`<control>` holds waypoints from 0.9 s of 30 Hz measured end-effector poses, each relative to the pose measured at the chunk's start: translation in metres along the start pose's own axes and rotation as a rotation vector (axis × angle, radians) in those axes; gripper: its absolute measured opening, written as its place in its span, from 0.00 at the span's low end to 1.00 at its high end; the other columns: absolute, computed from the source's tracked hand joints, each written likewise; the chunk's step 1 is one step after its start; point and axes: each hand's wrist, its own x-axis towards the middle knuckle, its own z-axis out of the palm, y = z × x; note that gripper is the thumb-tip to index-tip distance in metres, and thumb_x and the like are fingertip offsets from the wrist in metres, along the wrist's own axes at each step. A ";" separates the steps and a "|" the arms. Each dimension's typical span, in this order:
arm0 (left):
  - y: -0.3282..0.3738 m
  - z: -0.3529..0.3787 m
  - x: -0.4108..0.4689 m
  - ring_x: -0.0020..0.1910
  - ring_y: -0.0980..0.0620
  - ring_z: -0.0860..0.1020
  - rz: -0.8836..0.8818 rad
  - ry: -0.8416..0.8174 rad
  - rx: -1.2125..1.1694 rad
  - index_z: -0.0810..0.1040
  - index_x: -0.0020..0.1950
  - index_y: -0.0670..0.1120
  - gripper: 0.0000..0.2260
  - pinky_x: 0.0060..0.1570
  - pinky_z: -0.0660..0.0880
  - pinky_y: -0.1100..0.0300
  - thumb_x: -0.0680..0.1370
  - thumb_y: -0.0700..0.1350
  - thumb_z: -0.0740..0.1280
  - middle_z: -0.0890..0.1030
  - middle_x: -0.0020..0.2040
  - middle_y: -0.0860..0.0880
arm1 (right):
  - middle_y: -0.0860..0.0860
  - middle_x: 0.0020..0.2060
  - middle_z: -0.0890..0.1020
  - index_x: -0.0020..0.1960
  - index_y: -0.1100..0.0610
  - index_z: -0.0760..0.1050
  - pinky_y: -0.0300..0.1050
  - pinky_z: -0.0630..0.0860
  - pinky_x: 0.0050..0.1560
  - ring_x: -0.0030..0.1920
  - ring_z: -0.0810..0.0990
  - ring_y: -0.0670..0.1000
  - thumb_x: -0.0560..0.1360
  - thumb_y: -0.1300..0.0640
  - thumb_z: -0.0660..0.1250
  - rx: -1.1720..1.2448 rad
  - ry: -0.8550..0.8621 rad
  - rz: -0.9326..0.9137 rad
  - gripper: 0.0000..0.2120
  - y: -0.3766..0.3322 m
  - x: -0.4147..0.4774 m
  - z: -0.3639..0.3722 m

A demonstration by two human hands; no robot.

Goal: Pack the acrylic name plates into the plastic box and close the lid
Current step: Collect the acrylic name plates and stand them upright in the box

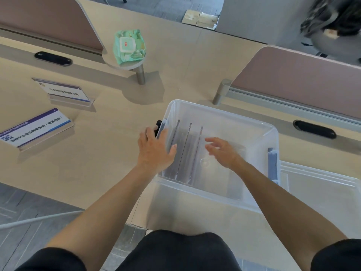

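Observation:
A clear plastic box [254, 126] stands open at the desk's front edge. Three acrylic name plates [187, 151] stand on edge along its left side. My left hand [154, 151] rests on the box's left rim, fingers spread, thumb hanging inside near the plates. My right hand [222, 151] hovers inside the box, fingers apart and holding nothing. Two more name plates lie on the desk to the left: a near one [37, 130] with blue trim and a farther one [64, 90]. The clear lid [322, 192] lies to the right of the box.
A green wet-wipe pack [129, 46] sits on a small round stand behind the box. Pink partition screens [304, 79] rise at back left and right. Black cable grommets [314, 130] are set in the desk. A person sits at far right [336, 18].

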 end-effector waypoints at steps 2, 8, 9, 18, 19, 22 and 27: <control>0.005 -0.005 -0.003 0.64 0.37 0.63 0.050 0.041 -0.001 0.72 0.66 0.50 0.21 0.63 0.64 0.43 0.75 0.55 0.64 0.67 0.68 0.41 | 0.50 0.55 0.84 0.58 0.44 0.79 0.47 0.78 0.49 0.51 0.83 0.52 0.78 0.47 0.66 -0.121 0.093 0.005 0.10 -0.011 -0.018 -0.018; 0.069 -0.015 -0.008 0.58 0.41 0.76 0.316 -0.075 -0.358 0.80 0.59 0.47 0.13 0.62 0.67 0.51 0.77 0.49 0.65 0.78 0.58 0.43 | 0.49 0.46 0.84 0.53 0.50 0.81 0.45 0.75 0.50 0.48 0.82 0.52 0.76 0.47 0.67 -0.211 0.492 0.161 0.09 -0.032 -0.109 -0.062; 0.086 -0.015 -0.013 0.57 0.41 0.77 0.371 -0.134 -0.409 0.80 0.59 0.46 0.12 0.62 0.70 0.52 0.77 0.48 0.66 0.79 0.58 0.43 | 0.50 0.45 0.84 0.51 0.50 0.81 0.46 0.77 0.51 0.48 0.83 0.53 0.76 0.47 0.67 -0.209 0.537 0.194 0.09 -0.030 -0.128 -0.070; 0.219 0.006 -0.084 0.48 0.49 0.80 0.724 -0.485 -0.361 0.80 0.50 0.51 0.08 0.50 0.77 0.53 0.79 0.49 0.62 0.83 0.48 0.52 | 0.47 0.44 0.81 0.51 0.54 0.82 0.32 0.68 0.40 0.46 0.78 0.48 0.78 0.52 0.67 -0.201 0.765 0.343 0.08 0.046 -0.293 -0.128; 0.236 0.009 -0.090 0.47 0.50 0.81 0.744 -0.506 -0.364 0.81 0.51 0.50 0.08 0.50 0.77 0.55 0.79 0.48 0.63 0.83 0.48 0.52 | 0.46 0.43 0.82 0.50 0.54 0.82 0.29 0.68 0.40 0.47 0.79 0.47 0.78 0.52 0.67 -0.176 0.793 0.358 0.07 0.063 -0.308 -0.134; 0.288 0.021 -0.112 0.46 0.56 0.80 0.800 -0.538 -0.388 0.81 0.54 0.50 0.08 0.47 0.74 0.65 0.78 0.48 0.64 0.83 0.48 0.55 | 0.44 0.43 0.84 0.47 0.49 0.82 0.44 0.78 0.51 0.48 0.82 0.49 0.76 0.50 0.68 -0.084 0.867 0.387 0.06 0.118 -0.349 -0.155; 0.388 0.060 -0.157 0.43 0.65 0.78 0.821 -0.522 -0.402 0.81 0.52 0.52 0.06 0.40 0.69 0.76 0.78 0.48 0.65 0.82 0.46 0.59 | 0.45 0.42 0.84 0.48 0.49 0.81 0.45 0.78 0.49 0.45 0.83 0.49 0.77 0.51 0.67 0.041 0.935 0.385 0.05 0.201 -0.422 -0.214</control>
